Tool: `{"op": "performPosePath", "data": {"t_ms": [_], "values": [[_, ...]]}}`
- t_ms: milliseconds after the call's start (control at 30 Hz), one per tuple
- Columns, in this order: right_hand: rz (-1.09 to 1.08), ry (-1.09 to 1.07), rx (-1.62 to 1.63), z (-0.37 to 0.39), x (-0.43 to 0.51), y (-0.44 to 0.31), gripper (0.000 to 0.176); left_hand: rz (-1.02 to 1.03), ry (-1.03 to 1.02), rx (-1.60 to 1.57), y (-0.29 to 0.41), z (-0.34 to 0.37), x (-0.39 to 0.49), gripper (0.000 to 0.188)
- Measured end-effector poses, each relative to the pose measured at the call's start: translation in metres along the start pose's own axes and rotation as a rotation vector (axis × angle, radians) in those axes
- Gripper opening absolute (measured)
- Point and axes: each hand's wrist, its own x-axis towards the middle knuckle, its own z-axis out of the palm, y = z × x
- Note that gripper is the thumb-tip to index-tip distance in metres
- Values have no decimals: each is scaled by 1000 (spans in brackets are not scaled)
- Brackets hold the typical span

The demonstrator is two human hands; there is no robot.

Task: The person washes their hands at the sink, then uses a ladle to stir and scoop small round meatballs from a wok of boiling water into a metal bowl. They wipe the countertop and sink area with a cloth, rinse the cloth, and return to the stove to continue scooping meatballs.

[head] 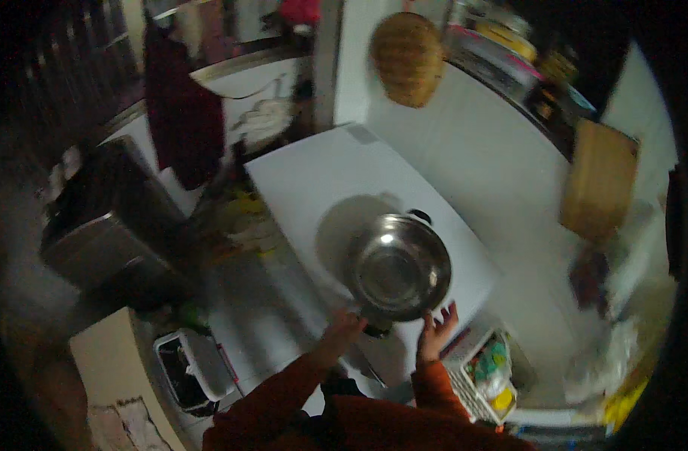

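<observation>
A round stainless steel pot (pixel 399 268) with dark handles at opposite sides is over a white tabletop (pixel 299 180); whether it rests there or is held above it I cannot tell. My left hand (pixel 343 332) is at the pot's near left edge, close to the near handle, its fingers blurred; its grip is unclear. My right hand (pixel 437 332) is at the near right edge, palm up with fingers spread, some fingertips at or near the rim. The inside of the pot shows no clear contents.
A white basket (pixel 462 389) with colourful packets stands near my right arm. On the left are a lidded bin (pixel 192 372), a cardboard piece (pixel 110 361) and a dark metallic box (pixel 113 225). A woven basket (pixel 409 59) and a wooden board (pixel 600 177) are along the wall.
</observation>
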Motion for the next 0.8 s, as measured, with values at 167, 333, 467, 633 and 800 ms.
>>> {"op": "performPosePath", "data": {"t_ms": [167, 333, 467, 633, 800], "values": [[415, -288, 472, -18, 0, 27, 61, -62, 93, 370, -31, 19, 77, 54], [477, -534, 204, -24, 23, 41, 39, 82, 435, 500, -52, 32, 93, 46], [51, -594, -5, -21, 22, 13, 50, 160, 351, 123, -29, 41, 56, 39], [178, -576, 198, 51, -21, -78, 37, 109, 218, -282, 17, -16, -33, 44], [153, -901, 285, 130, -105, -133, 31, 331, 677, -542, 4, -77, -142, 45]]}}
